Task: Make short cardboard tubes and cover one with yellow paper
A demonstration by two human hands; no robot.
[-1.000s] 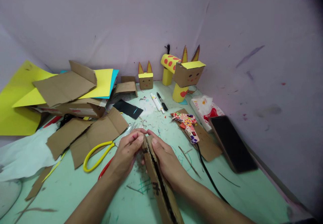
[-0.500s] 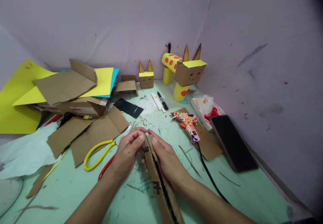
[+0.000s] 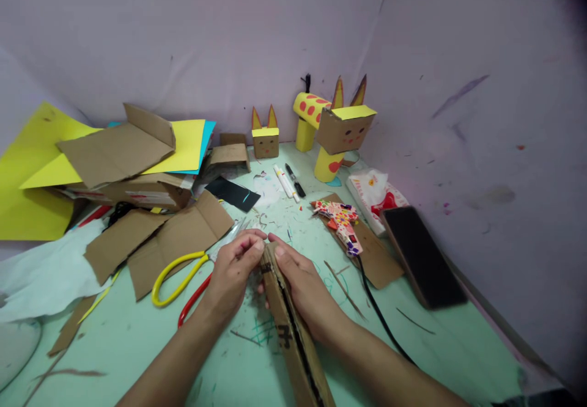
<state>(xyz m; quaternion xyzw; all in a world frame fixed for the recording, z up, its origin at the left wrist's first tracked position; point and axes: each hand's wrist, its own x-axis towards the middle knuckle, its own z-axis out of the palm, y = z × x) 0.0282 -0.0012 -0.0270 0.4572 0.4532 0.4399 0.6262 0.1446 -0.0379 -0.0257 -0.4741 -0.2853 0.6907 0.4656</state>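
A long folded piece of cardboard with dark printed marks runs from the front edge of view toward the table's middle. A dark gap shows along its top. My left hand pinches its far end between thumb and fingers. On the other side, my right hand is closed round it, thumb on top near that end. Beside my left hand lie scissors with one yellow and one red handle, their blades partly hidden. To the right, a flower-patterned glue gun rests on a flat cardboard piece.
A phone leans by a tissue pack at right. Behind stand a cardboard animal and a smaller eared box. Markers lie midway. Cardboard scraps and yellow sheets crowd the left. A black cord crosses the right side.
The view has shifted very slightly. Both hands keep their hold on the folded cardboard, which has barely moved.
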